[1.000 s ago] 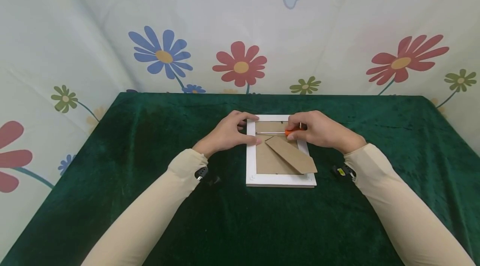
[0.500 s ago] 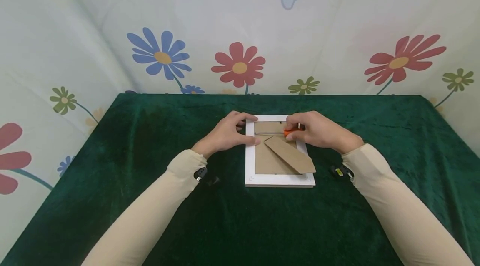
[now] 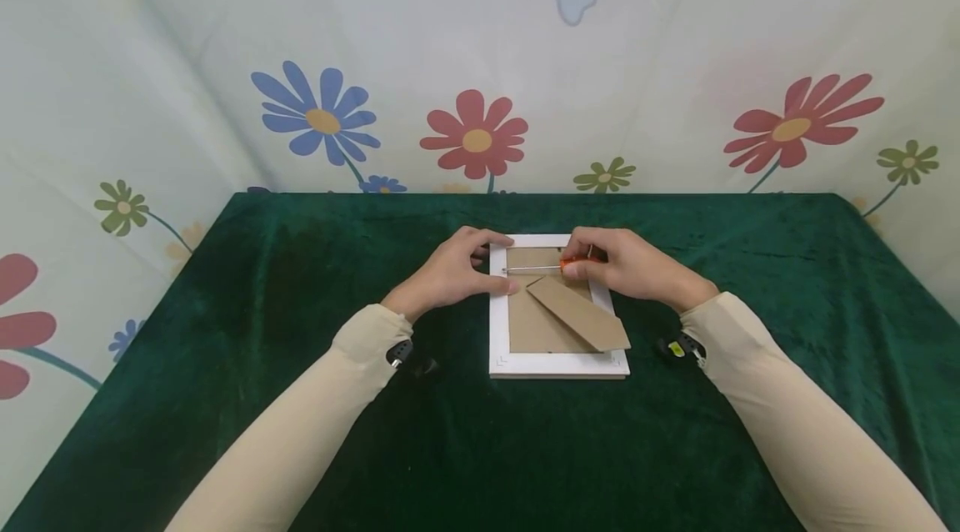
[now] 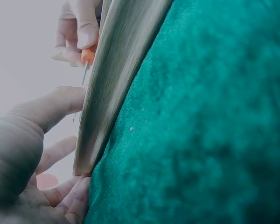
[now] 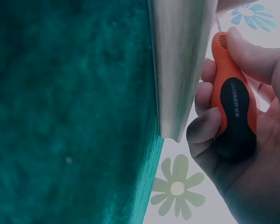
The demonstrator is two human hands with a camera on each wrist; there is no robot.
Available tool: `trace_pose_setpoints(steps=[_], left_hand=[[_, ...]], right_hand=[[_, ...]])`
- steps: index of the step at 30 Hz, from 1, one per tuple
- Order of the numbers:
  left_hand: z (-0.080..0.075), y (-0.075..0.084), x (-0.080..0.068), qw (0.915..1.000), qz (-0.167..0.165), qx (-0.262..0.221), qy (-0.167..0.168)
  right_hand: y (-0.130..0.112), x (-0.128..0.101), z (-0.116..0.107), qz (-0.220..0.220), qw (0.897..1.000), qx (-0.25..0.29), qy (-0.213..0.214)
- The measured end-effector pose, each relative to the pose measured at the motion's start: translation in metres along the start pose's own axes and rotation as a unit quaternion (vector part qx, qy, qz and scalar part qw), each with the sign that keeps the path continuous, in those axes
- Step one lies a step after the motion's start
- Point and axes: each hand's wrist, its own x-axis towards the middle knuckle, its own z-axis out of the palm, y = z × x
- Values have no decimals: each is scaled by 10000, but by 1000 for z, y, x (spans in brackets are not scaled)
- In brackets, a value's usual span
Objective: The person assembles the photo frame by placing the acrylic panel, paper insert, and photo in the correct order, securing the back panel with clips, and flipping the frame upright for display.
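A white picture frame lies face down, its brown backing board and slanted easel leg showing. My left hand holds the frame's far left part, thumb on the white border and fingers around the corner. My right hand grips a screwdriver by its orange and black handle. The thin metal shaft lies across the upper backing board and points left, its tip by the left border between my left thumb and index finger. In the left wrist view, the frame's wooden side hides much of the screwdriver.
A dark green velvet cloth covers the table. Behind it hangs a pale curtain printed with flowers and a butterfly. The easel leg's lower end juts over the frame's right border.
My right hand has shifted slightly left with the screwdriver, so its tip now reaches the frame's left border. My left hand keeps its place on the frame. The head view has tilted slightly.
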Motion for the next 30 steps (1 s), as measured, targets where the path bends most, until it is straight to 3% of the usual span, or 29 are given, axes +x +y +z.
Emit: trace_pose_setpoints(steps=[30], left_hand=[[1, 1, 0, 10000, -86, 38, 2]], right_hand=[[1, 3, 1, 19, 10000, -69, 33]])
